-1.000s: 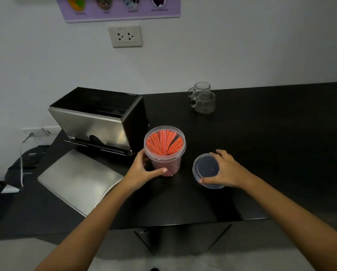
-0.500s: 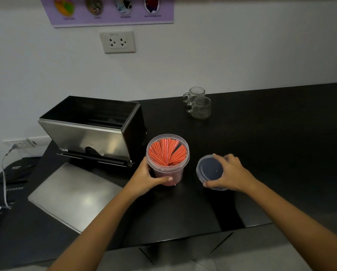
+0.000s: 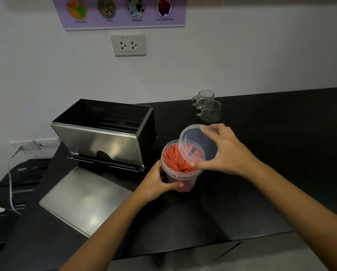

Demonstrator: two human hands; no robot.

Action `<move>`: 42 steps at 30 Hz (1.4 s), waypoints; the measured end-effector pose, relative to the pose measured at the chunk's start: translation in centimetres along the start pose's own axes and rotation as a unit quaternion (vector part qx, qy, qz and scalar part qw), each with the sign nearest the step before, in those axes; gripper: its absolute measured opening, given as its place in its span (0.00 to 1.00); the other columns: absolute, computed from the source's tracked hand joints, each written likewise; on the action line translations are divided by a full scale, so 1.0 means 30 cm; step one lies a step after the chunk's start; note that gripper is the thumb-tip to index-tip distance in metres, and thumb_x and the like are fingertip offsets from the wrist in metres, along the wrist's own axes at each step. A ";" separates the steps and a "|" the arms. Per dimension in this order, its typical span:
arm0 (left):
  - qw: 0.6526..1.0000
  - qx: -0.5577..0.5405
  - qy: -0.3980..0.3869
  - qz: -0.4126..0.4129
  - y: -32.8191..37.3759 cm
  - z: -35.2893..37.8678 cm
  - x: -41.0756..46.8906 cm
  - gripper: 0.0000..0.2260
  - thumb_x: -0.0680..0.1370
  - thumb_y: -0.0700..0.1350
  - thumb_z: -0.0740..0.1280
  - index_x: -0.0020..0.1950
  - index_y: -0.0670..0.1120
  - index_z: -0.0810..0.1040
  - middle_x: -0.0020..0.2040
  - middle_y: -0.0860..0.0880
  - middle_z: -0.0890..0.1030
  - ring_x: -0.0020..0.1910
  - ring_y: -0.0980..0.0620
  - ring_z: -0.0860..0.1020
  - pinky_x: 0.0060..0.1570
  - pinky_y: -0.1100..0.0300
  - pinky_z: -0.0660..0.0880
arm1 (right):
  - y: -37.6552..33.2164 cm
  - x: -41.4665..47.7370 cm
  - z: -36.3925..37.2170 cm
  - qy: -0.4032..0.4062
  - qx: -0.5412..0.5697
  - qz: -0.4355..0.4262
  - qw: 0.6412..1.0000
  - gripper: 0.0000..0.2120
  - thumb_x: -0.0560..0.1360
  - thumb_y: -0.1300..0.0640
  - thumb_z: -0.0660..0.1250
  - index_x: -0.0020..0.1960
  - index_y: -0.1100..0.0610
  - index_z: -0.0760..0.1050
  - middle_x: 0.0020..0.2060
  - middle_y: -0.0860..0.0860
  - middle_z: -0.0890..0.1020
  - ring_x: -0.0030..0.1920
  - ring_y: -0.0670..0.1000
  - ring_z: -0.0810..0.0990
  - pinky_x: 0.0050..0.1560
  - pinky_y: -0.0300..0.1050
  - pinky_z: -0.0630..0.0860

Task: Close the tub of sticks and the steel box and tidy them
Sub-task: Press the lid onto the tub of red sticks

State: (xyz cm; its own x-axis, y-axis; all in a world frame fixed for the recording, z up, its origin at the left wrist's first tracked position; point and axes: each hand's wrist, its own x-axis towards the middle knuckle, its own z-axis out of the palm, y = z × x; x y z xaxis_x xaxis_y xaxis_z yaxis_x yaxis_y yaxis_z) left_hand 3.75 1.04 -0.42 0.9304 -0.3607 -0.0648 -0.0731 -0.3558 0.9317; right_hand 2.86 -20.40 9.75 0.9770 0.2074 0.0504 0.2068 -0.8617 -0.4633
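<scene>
The right hand is pinching the clear lid by its rim, tilted over the tub's far right edge. The left hand is wrapping the tub, standing mid-tabletop, open steel box just left.

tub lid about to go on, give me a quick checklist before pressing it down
1. Tub steadied: ok, left hand grips its side on the black counter.
2. Lid held: ok, right hand has it by the rim.
3. Lid level and centred: not ok, tilted and offset toward the far right rim.
4. Red sticks below the rim: cannot tell.
5. Lid seated: not ok, not pressed on yet.
6. Steel box closed: not ok, top open, flat steel lid lying in front.
</scene>
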 end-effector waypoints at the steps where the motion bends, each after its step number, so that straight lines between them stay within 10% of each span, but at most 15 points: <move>1: 1.000 -0.002 -0.001 0.002 -0.005 -0.003 0.001 0.33 0.62 0.48 0.77 0.60 0.61 0.62 0.56 0.64 0.70 0.55 0.69 0.69 0.48 0.81 0.67 | -0.015 0.009 0.012 -0.017 -0.013 -0.016 1.000 0.54 0.53 0.27 0.65 0.72 0.48 0.52 0.66 0.45 0.56 0.64 0.46 0.57 0.57 0.44 0.62; 42: 1.000 -0.021 0.004 -0.007 -0.067 -0.015 0.014 0.37 0.61 0.50 0.78 0.66 0.54 0.65 0.55 0.61 0.75 0.53 0.66 0.74 0.47 0.79 0.70 | -0.092 0.092 0.087 -0.083 -0.160 -0.067 0.981 0.50 0.53 0.26 0.63 0.69 0.46 0.54 0.62 0.50 0.63 0.59 0.48 0.63 0.47 0.44 0.65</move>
State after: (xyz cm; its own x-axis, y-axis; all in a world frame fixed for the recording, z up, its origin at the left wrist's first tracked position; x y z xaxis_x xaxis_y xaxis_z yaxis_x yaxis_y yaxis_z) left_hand 4.46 1.98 -2.16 0.9340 -0.3491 -0.0755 -0.0447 -0.3240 0.9450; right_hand 4.84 -16.24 8.84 0.9232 0.3789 -0.0648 0.3653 -0.9173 -0.1588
